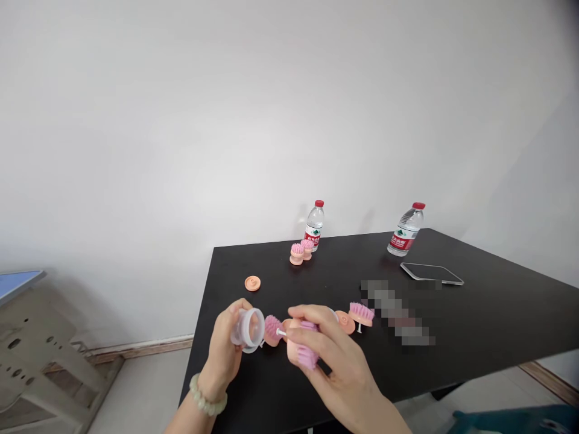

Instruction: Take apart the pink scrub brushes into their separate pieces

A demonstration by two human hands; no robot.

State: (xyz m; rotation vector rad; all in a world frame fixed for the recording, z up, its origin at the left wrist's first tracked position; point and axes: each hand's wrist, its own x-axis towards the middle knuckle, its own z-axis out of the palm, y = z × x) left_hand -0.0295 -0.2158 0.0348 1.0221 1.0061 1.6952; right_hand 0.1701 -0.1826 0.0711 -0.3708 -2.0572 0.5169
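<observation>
My left hand (219, 352) holds a clear plastic cup-shaped cap (248, 330) by its side, with a pale green bead bracelet (208, 395) on the wrist. My right hand (337, 355) grips a peach massage brush head with pink silicone bristles (304, 345). Between the hands lies a pink-bristled brush head (272, 330) with a white pin (281, 332) showing beside it. Farther right are a peach disc (344, 322) and a pink-bristled brush head on a white pin (360, 314). Several more parts sit farther back, including a peach disc (252, 283) and two stacked brush heads (297, 254).
The parts lie on a black table (488, 319) with a wall behind it. Two water bottles with red caps (314, 226) (406, 229) stand at its far edge, near a dark tablet (432, 273). A blurred patch (398, 312) covers part of the tabletop.
</observation>
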